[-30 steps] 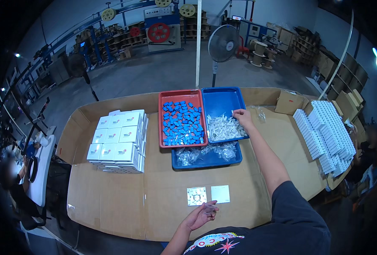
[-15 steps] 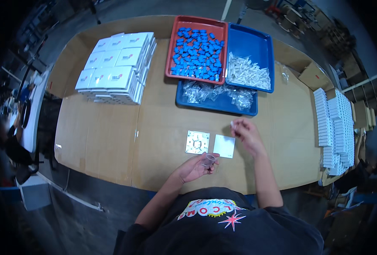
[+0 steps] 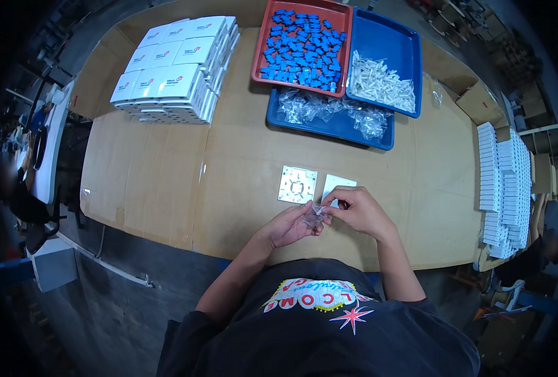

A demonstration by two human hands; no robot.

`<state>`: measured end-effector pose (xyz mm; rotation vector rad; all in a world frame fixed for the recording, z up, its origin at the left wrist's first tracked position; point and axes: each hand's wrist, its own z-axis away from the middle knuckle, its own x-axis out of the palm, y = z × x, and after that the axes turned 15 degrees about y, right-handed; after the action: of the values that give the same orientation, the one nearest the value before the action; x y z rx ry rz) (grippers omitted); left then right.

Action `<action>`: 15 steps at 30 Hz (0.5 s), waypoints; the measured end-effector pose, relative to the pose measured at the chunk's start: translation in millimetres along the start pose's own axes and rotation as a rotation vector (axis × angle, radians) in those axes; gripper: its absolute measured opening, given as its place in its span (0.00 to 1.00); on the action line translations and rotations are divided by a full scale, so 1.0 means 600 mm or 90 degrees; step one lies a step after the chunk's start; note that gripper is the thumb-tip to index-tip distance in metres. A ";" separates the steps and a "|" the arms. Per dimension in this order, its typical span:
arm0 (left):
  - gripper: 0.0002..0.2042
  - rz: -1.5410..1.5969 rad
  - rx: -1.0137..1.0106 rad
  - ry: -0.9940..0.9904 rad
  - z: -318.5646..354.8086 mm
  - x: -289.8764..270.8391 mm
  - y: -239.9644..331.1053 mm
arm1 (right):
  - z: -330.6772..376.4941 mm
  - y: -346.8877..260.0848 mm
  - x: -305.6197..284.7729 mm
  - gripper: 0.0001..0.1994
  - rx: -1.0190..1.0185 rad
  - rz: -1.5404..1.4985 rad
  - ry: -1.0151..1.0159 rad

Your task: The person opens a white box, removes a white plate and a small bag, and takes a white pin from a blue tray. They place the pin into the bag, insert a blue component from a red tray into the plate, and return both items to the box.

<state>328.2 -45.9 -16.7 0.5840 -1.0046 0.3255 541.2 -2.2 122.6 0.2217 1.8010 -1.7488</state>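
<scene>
My left hand (image 3: 289, 225) and my right hand (image 3: 357, 210) meet over the near edge of the cardboard-covered table (image 3: 165, 182). Between their fingertips they pinch a small clear plastic bag (image 3: 314, 214). Just beyond the hands lie two square plates side by side: a white one with a cut-out centre (image 3: 298, 185) on the left and a plain white one (image 3: 337, 187) on the right, partly under my right fingers.
A red tray of blue parts (image 3: 304, 44) and a blue tray of white parts (image 3: 384, 69) stand at the far side, with a blue tray of clear bags (image 3: 332, 113) in front. Stacked white boxes (image 3: 175, 63) sit far left; rows of white pieces (image 3: 502, 182) line the right.
My right hand came back from the blue tray of white parts to the near edge and now joins my left hand on the small clear bag. The view tilted down.
</scene>
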 end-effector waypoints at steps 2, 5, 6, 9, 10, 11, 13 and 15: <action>0.25 0.001 0.007 -0.001 -0.001 0.002 0.001 | -0.009 0.006 -0.001 0.07 -0.011 -0.017 -0.018; 0.25 0.001 0.019 0.000 0.001 0.001 0.000 | -0.017 0.001 0.005 0.07 0.000 -0.011 -0.043; 0.25 0.002 0.021 0.002 0.002 0.000 0.000 | -0.019 -0.001 0.007 0.07 0.025 0.013 -0.049; 0.23 -0.002 0.021 0.019 0.001 0.000 0.000 | -0.019 0.009 0.009 0.06 -0.011 0.035 -0.069; 0.23 -0.001 0.020 0.019 0.000 -0.002 -0.002 | -0.018 0.013 0.012 0.06 -0.010 0.035 -0.069; 0.22 -0.011 0.022 0.022 0.000 -0.004 -0.004 | -0.018 0.018 0.014 0.06 -0.034 0.003 -0.081; 0.22 -0.020 0.025 0.024 0.000 -0.006 -0.005 | -0.017 0.026 0.018 0.05 -0.058 -0.028 -0.093; 0.21 -0.013 0.017 0.019 0.000 -0.005 -0.004 | -0.017 0.032 0.019 0.05 -0.059 -0.036 -0.127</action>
<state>327.9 -48.0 -20.2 0.6113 -0.9658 0.3298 538.9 6.2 99.7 -0.0401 1.7510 -1.6577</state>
